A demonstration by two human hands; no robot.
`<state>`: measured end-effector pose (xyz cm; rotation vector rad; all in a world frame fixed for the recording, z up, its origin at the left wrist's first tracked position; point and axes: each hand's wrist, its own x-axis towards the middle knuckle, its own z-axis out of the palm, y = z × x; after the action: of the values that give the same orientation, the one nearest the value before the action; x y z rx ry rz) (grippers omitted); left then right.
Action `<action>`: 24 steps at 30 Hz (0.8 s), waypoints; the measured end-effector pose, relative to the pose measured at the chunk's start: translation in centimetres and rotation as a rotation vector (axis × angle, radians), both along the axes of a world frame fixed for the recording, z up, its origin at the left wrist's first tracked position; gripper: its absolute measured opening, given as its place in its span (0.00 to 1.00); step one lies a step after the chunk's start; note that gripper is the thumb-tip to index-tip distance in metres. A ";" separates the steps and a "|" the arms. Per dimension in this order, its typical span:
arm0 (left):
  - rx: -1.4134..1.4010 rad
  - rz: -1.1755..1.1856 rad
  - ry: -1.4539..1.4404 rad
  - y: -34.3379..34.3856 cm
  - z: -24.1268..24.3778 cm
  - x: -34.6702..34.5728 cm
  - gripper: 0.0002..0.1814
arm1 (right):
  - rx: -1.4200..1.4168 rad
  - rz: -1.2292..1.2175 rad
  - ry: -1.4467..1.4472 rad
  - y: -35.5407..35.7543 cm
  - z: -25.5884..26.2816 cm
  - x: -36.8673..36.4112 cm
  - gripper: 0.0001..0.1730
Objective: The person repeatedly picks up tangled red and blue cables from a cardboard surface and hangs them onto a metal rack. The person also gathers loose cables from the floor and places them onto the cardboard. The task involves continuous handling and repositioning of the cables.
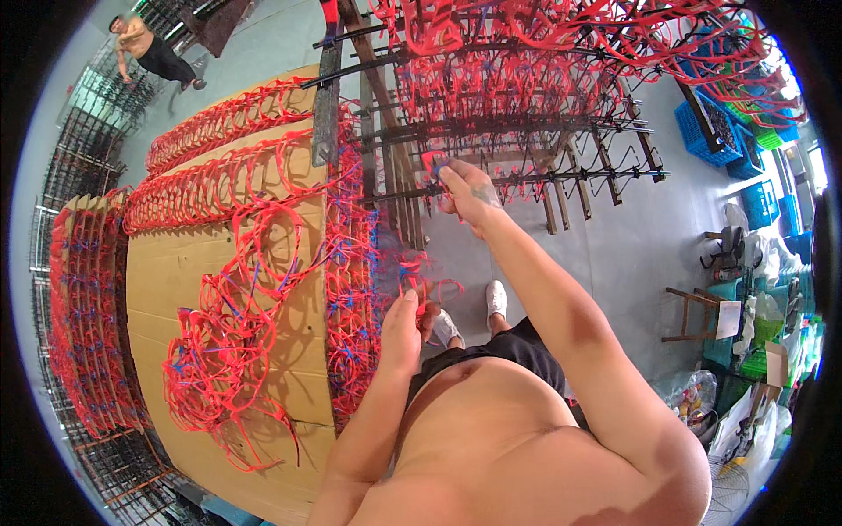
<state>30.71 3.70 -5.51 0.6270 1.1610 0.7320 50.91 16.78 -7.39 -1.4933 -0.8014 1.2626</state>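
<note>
My left hand [402,332] is closed around several red plastic pieces [413,271] that look like eyeglass frames, held in front of my waist beside the cardboard's edge. Farther forward, my right hand [470,194] pinches a red and blue frame [434,160] at the lower hooked bar of a metal rack [579,175]. Whether that frame touches a hook is hard to tell. On the cardboard sheet [197,263] to my left lies a tangled heap of red frames [227,355] with blue parts. Neat rows of similar frames [217,187] stand behind the heap.
More red frames [513,85] hang from the rack's upper bars. Layered cardboard with frames [92,315] stands at far left. A person [141,43] is at the upper left. Blue crates [707,131] and a wooden stool [694,312] stand on the right.
</note>
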 end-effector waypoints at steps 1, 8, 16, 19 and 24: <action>0.012 -0.002 0.016 -0.2 -0.1 0.0 0.23 | -0.013 -0.011 0.000 0.0 0.0 -0.2 0.25; 0.119 0.047 -0.074 -0.4 -0.5 -0.2 0.21 | -0.119 -0.081 -0.040 0.0 1.0 -1.2 0.28; 0.181 0.063 -0.125 -0.4 -0.3 0.0 0.22 | 0.140 -0.192 -0.306 1.0 -4.1 -2.5 0.27; 0.216 0.078 -0.117 -0.7 -0.5 0.1 0.22 | 0.126 -0.249 -0.279 0.6 -4.8 -3.0 0.25; 0.218 0.060 -0.090 -0.8 -0.6 -0.1 0.22 | 0.117 -0.277 -0.234 0.4 -4.2 -3.7 0.23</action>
<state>30.61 2.85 -6.08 0.7361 1.0287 0.9371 47.24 17.18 -11.55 -1.6119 -0.7737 0.8330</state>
